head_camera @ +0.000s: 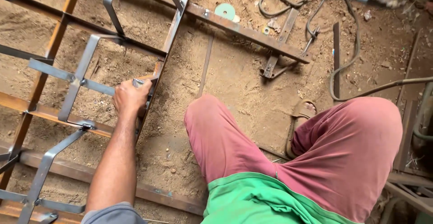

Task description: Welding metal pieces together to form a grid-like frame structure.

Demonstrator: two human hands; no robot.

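Note:
My left hand (131,98) reaches out from the lower left and is closed around a rusty steel rail (173,30) of a welded metal frame lying on the sandy ground. The end of a grey flat bar (97,87) sticks out just above my fingers. Several grey flat bars (74,82) cross between the rusty rails (43,113) to the left of the hand. My right hand is out of sight. Legs in red trousers (225,147) and a green shirt (252,201) fill the lower right.
A sandalled foot (303,111) rests on the ground between the knees. A green grinding disc (225,11) lies near the far rail. Cables (347,61) snake across the upper right. A loose flat strip (336,57) and metal scraps (408,192) lie at the right.

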